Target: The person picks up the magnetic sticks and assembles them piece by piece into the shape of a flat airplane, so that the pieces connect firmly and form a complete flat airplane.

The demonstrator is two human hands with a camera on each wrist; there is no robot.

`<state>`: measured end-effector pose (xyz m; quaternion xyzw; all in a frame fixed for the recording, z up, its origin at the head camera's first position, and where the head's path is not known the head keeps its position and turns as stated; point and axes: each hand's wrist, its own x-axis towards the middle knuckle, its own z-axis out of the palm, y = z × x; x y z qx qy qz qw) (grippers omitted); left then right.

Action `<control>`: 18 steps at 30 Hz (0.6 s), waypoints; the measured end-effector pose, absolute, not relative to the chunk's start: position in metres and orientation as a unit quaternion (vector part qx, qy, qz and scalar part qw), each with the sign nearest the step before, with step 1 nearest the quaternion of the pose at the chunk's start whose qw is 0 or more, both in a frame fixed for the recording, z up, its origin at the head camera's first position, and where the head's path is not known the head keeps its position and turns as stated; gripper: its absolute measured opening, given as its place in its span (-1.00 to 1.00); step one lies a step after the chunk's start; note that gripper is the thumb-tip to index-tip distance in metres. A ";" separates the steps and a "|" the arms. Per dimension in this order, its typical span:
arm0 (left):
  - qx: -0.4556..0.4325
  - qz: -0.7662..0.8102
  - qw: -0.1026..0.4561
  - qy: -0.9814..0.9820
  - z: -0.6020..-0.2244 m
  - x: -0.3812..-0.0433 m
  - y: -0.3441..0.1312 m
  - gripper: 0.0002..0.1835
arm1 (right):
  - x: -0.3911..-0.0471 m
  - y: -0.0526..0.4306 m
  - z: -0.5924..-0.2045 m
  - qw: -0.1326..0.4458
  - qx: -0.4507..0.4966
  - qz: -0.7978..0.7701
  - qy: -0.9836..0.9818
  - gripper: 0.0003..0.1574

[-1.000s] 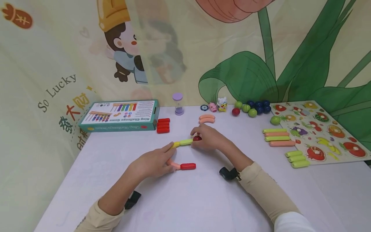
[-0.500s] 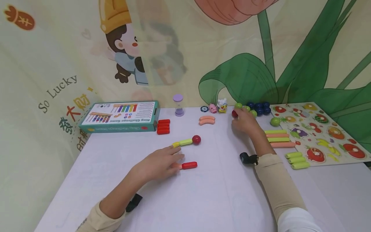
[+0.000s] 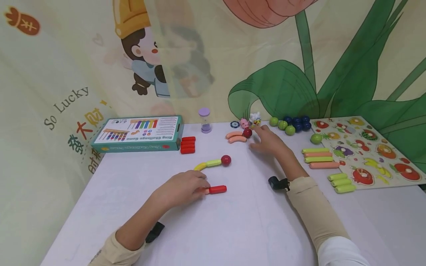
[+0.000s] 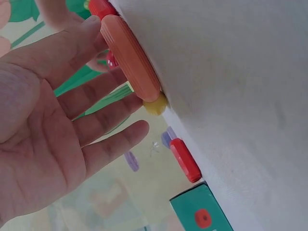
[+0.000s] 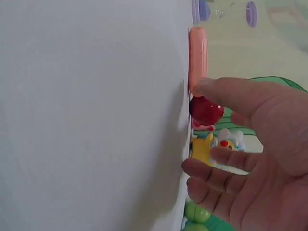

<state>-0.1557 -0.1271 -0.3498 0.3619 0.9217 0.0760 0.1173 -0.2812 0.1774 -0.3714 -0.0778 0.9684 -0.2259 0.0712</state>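
Observation:
My left hand (image 3: 182,189) rests at the left end of a chain of toy pieces. Its thumb and fingers are nearly straight beside a ribbed orange piece (image 4: 130,60), which joins a red piece (image 3: 217,189). Just above lie a yellow curved piece (image 3: 200,166), a light green stick (image 3: 213,163) and a dark red ball (image 3: 226,160) in a line. My right hand (image 3: 271,142) is spread beside another red ball (image 3: 247,132). That ball sits against two orange curved pieces (image 3: 237,139). In the right wrist view the thumb overlaps the end of an orange piece (image 5: 198,53).
At the back left stands a Ring Challenge Game box (image 3: 138,133) beside several red pieces (image 3: 188,145). An hourglass (image 3: 205,121) and small figurines (image 3: 255,118) line the back. Green balls (image 3: 290,130), blue balls (image 3: 297,123), sticks (image 3: 317,159) and a fruit puzzle board (image 3: 352,181) occupy the right.
My right hand went from the chain to the balls at the back, then left, bringing a red ball to the orange pieces. My left hand loosened and drew slightly off the yellow piece.

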 end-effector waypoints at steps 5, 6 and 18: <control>0.362 0.078 0.126 0.920 -0.351 -0.156 -0.128 -0.67 | -0.282 0.166 -0.378 0.059 -0.131 -0.181 0.973 -0.14; 0.361 0.077 0.127 0.921 -0.351 -0.156 -0.128 -0.66 | -0.282 0.165 -0.379 0.053 -0.140 -0.174 0.973 -0.15; 0.357 0.065 0.126 0.923 -0.351 -0.156 -0.128 -0.62 | -0.299 0.154 -0.385 -0.011 -0.136 -0.154 0.979 -0.60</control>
